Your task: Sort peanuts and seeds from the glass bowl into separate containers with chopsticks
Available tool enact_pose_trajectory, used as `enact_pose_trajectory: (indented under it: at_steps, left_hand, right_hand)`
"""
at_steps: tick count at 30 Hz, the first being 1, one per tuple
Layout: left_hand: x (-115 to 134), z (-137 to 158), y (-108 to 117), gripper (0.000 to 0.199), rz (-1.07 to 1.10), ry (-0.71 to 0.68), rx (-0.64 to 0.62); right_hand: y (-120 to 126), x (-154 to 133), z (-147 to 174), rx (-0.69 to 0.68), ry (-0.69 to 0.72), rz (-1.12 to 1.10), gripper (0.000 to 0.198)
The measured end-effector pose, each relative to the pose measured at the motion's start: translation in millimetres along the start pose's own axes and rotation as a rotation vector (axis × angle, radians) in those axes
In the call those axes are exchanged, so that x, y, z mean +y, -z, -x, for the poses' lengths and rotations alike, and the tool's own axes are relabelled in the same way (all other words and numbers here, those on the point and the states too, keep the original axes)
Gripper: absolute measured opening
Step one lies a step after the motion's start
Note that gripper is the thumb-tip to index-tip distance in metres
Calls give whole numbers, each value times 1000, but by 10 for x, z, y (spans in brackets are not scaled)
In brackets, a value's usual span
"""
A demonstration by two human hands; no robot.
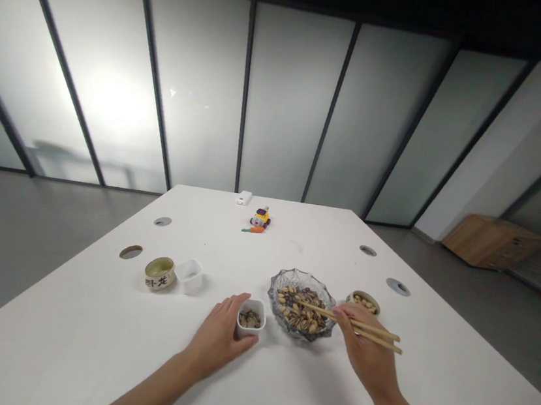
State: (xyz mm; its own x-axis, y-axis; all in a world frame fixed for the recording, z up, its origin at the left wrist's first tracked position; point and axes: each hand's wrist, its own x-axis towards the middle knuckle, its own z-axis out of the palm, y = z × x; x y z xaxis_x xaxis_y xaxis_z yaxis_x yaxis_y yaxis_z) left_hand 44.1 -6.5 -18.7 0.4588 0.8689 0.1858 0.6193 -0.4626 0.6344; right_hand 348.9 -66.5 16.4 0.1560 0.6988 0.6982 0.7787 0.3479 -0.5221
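My left hand [221, 328] is wrapped round the side of a small white square cup [258, 327], which stands on the table and holds sunflower seeds [249, 319]. In my right hand [365, 349] is a pair of wooden chopsticks [377, 332], held closed near their middle. Their tips reach into a faceted clear glass bowl [280, 322], among a mix of striped sunflower seeds, dark seeds and pale peanuts [304, 305]. Whether the tips pinch anything is too small to tell. Partly behind my right hand stands a small ceramic bowl [376, 307] with peanuts in it.
On the left are a ceramic bowl [160, 274] with dark characters and a translucent white cup [189, 276]. Farther back on the white table [180, 375] lie a yellow toy vehicle [261, 217], an orange-handled toy screwdriver [254, 230] and a white box [244, 198]. Round holes [131, 252] pierce the tabletop.
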Motion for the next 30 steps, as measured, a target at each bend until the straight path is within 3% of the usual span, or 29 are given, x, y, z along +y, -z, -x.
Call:
enact_pose_trajectory:
  at_steps: [8, 13, 16, 20, 25, 30]
  left_hand:
    - [-18, -6, -9, 67, -7, 4, -6]
    - [3, -7, 8, 67, 0, 7, -5]
    - [10, -2, 14, 66, 3, 9, -9]
    - [9, 5, 14, 66, 2, 9, -3]
    - [1, 0, 8, 67, -1, -6, -1]
    - [-22, -1, -9, 67, -8, -9, 1]
  right_hand:
    - [29, 23, -4, 29, -16, -22, 32]
    - [-112, -28, 66, 201, -264, -291, 38]
    - [-242, -170, 148, 148, -355, -480, 40]
    - [-231, -306, 170, 95, -232, -351, 38]
    - [-22, -205, 56, 228, -93, -156, 39]
    - [9, -132, 4, 89, 28, -65, 31]
